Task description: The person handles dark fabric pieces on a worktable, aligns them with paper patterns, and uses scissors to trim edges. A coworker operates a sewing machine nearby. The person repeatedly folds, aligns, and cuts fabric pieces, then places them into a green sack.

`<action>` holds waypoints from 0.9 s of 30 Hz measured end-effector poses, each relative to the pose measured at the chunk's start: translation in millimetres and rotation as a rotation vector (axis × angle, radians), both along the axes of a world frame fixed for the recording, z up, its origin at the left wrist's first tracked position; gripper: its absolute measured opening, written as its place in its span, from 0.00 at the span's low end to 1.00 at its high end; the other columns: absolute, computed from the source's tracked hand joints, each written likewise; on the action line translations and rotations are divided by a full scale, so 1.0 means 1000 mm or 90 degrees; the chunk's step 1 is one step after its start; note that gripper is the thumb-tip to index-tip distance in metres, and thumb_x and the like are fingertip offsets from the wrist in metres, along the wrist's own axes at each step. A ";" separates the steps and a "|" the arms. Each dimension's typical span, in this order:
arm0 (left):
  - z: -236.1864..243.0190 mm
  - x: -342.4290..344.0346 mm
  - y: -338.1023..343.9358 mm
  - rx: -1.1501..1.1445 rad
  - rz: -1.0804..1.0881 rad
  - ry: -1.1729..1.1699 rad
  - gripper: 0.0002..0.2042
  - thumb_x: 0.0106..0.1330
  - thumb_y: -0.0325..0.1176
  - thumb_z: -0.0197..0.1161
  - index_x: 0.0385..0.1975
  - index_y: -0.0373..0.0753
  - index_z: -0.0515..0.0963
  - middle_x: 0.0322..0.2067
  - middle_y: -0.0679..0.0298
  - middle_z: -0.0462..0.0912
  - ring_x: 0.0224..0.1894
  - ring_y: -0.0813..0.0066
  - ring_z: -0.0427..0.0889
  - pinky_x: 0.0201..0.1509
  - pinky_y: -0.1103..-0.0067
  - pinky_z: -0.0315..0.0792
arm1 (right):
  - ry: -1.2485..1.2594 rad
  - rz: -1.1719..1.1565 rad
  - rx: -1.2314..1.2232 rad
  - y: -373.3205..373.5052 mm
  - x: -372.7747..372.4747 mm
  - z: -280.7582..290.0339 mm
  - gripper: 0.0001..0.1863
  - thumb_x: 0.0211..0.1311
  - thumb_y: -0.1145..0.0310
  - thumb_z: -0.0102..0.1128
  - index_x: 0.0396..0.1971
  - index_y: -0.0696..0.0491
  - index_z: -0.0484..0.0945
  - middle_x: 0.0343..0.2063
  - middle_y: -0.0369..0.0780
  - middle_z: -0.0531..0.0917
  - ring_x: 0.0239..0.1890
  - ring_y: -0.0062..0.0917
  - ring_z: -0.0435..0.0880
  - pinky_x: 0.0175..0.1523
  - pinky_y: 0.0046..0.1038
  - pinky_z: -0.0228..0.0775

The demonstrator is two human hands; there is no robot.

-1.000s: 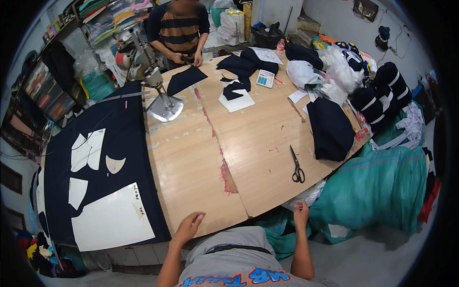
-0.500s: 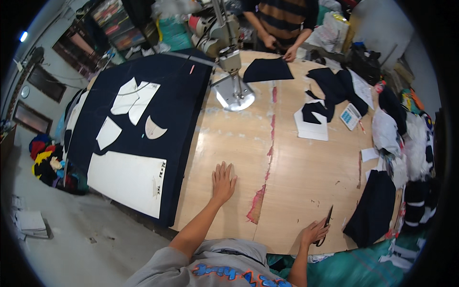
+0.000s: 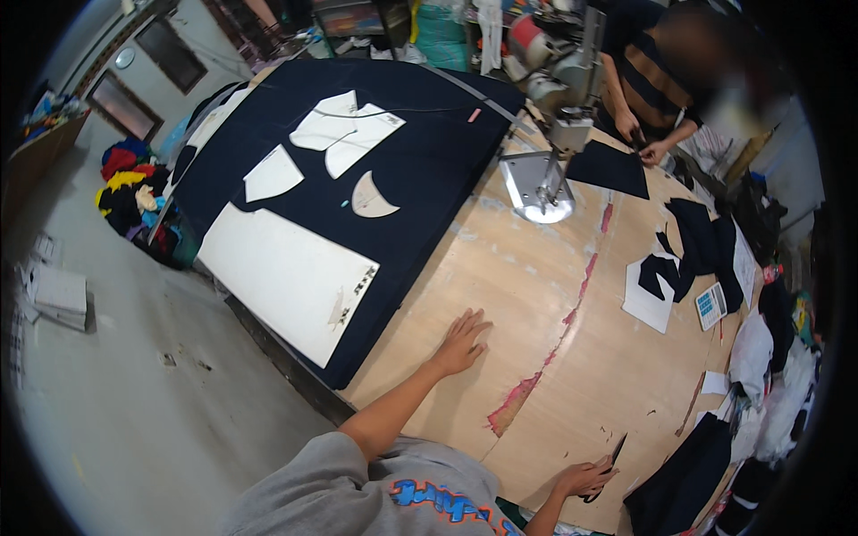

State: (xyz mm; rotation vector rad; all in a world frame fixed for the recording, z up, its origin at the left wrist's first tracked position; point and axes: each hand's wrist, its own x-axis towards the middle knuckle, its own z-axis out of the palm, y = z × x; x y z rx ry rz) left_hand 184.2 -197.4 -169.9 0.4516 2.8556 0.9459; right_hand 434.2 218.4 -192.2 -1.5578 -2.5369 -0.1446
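Note:
My left hand (image 3: 459,343) lies flat on the pale wooden tabletop (image 3: 500,286), fingers spread and holding nothing. At the table's near edge, my right hand (image 3: 583,478) is closed at a pair of black scissors (image 3: 617,454), which lie low over the wood with their blades pointing away from me. The hand partly hides the handles. To the left is a thick stack of dark navy fabric (image 3: 420,241). On it rest a large white pattern piece (image 3: 286,277), several smaller white pattern pieces (image 3: 275,173) and a curved cream piece (image 3: 371,196).
A cutting machine with a metal base plate (image 3: 536,192) stands at the far middle. Beyond it a person's hands (image 3: 657,147) handle a navy piece (image 3: 609,168). Navy scraps (image 3: 706,241), a white calculator (image 3: 711,306) and a navy cloth piece (image 3: 684,478) line the right side.
My view has swung left, so the table and everything on it appear shifted right and tilted. Both my hands keep about the same places on the table, the right one still at the scissors.

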 end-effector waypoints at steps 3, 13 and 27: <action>0.026 0.031 -0.037 0.237 0.053 -0.154 0.17 0.81 0.40 0.64 0.60 0.38 0.84 0.64 0.49 0.83 0.69 0.53 0.80 0.74 0.63 0.71 | 0.104 0.065 -0.029 -0.025 -0.014 0.025 0.23 0.77 0.74 0.54 0.68 0.45 0.75 0.77 0.46 0.69 0.77 0.43 0.69 0.78 0.46 0.59; 0.099 0.223 -0.263 0.386 0.596 -0.086 0.22 0.84 0.43 0.62 0.32 0.29 0.86 0.26 0.63 0.88 0.31 0.79 0.82 0.39 0.78 0.76 | 0.389 0.530 -0.625 -0.284 -0.084 0.077 0.20 0.75 0.83 0.49 0.62 0.58 0.80 0.55 0.43 0.86 0.51 0.29 0.86 0.52 0.29 0.78; 0.030 0.135 -0.574 0.534 0.781 -0.062 0.20 0.80 0.39 0.68 0.62 0.35 0.74 0.47 0.56 0.85 0.44 0.72 0.89 0.47 0.76 0.81 | -0.033 0.811 -0.271 -0.648 -0.316 0.125 0.38 0.65 0.59 0.75 0.75 0.46 0.74 0.65 0.45 0.80 0.70 0.47 0.74 0.73 0.52 0.63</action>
